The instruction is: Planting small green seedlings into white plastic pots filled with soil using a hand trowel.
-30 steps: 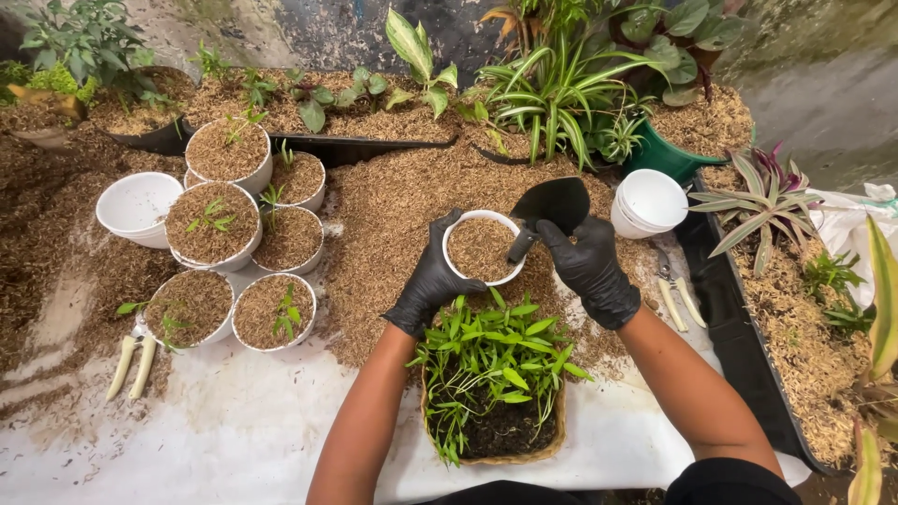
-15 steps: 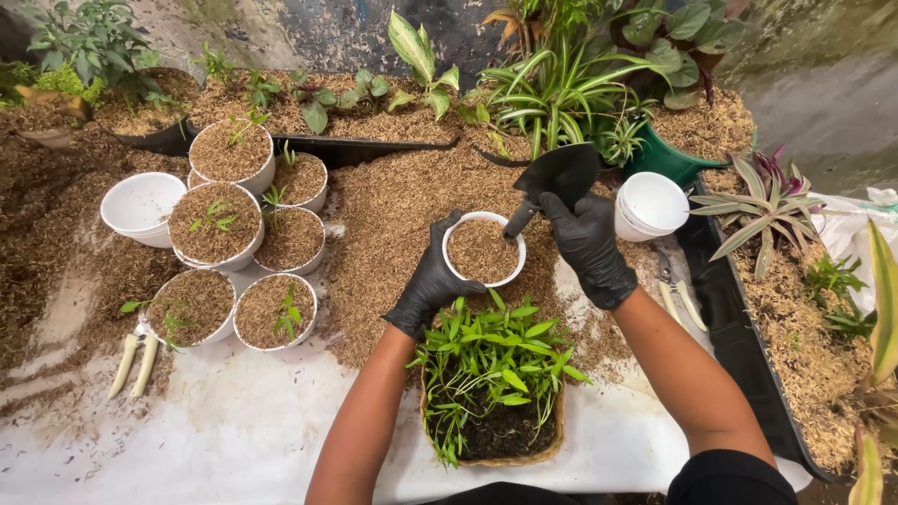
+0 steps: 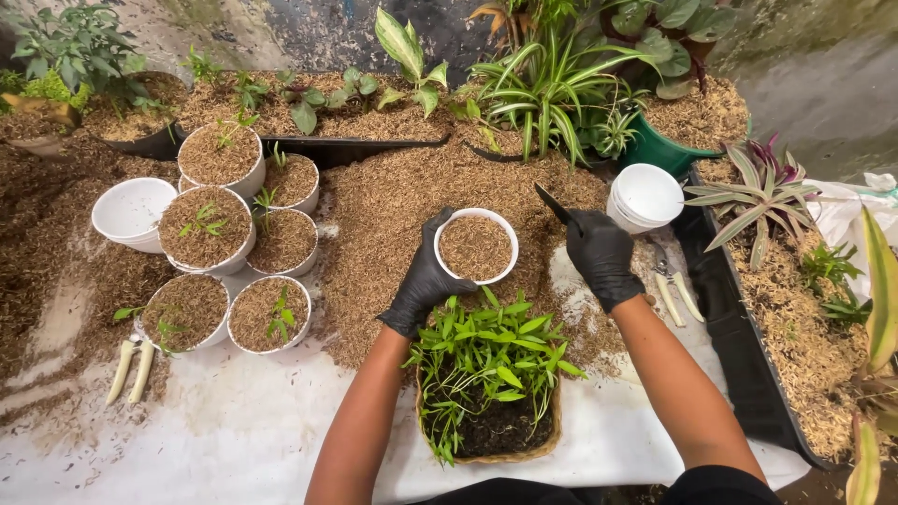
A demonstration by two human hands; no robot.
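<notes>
My left hand [image 3: 426, 279], in a black glove, grips the near left side of a white pot [image 3: 476, 246] filled with brown husk mix. My right hand [image 3: 601, 256], also gloved in black, holds a black trowel [image 3: 556, 207] edge-on just right of the pot, its blade over the loose husk pile [image 3: 402, 201]. Right in front of me sits a woven basket of green seedlings [image 3: 488, 379] in dark soil.
Several filled white pots with small seedlings [image 3: 206, 229] and an empty white bowl [image 3: 131, 212] stand at the left. A stack of empty white pots [image 3: 645, 197] is right of the trowel. Pruning shears [image 3: 673, 285] lie by a long black tray [image 3: 730, 327]. Leafy plants line the back.
The right hand has swung the trowel away from the pot's rim to the right and turned it edge-on, lower over the husk pile. The left hand still holds the pot.
</notes>
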